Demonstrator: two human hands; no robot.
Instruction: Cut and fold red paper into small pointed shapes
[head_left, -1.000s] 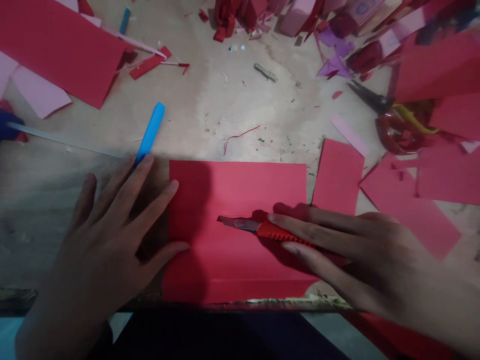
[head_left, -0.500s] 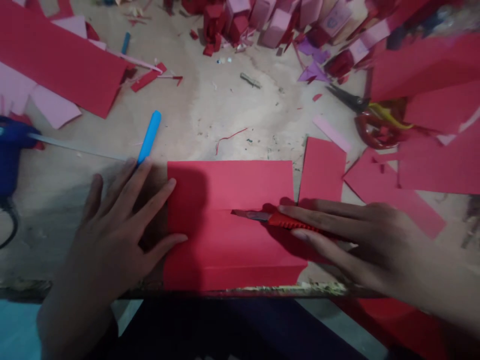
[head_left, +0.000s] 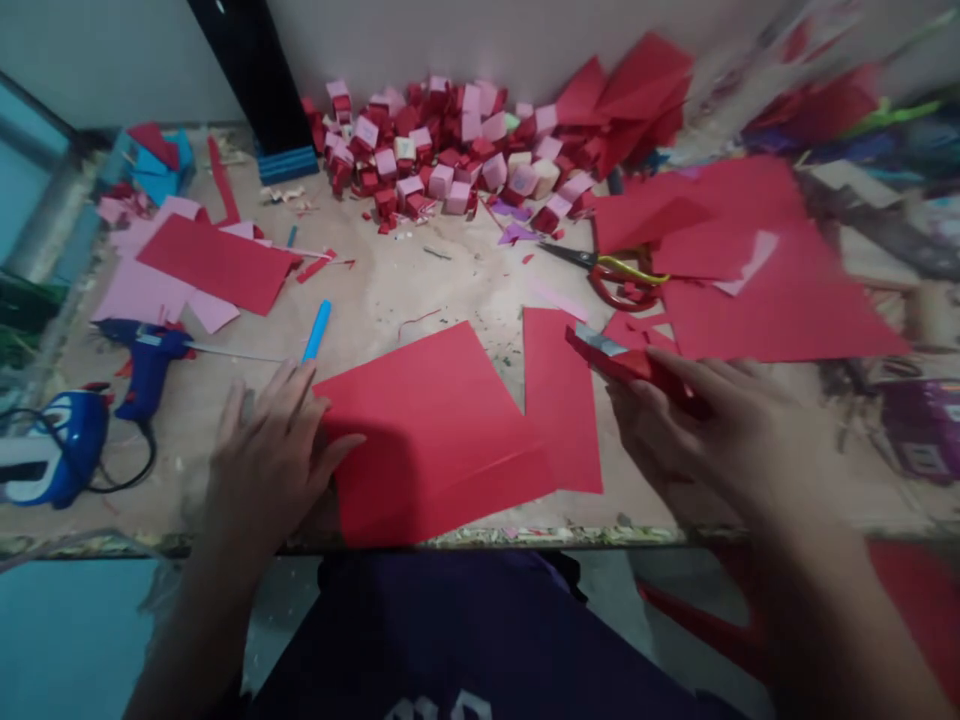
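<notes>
My right hand (head_left: 697,420) is closed around a red utility knife (head_left: 637,365), held up above the table with its blade pointing left. Fingers spread, my left hand (head_left: 281,430) rests at the left edge of a red paper sheet (head_left: 435,420). That sheet lies turned at an angle near the table's front edge, with a crease along its lower part. A narrower red paper piece (head_left: 559,400) lies just right of it, below the knife. Close to my left fingertips is a blue marker-like stick (head_left: 318,330).
Scissors (head_left: 600,270) lie before large red sheets (head_left: 787,310) at right. Many small pink and red paper boxes (head_left: 442,180) are heaped at the back. On the left are a blue glue gun (head_left: 146,365), a tape measure (head_left: 64,445) and paper scraps (head_left: 217,265).
The knife has lifted off the sheet and moved right in my right hand. The red sheet has turned counterclockwise. The view has tilted up, showing more of the table's back.
</notes>
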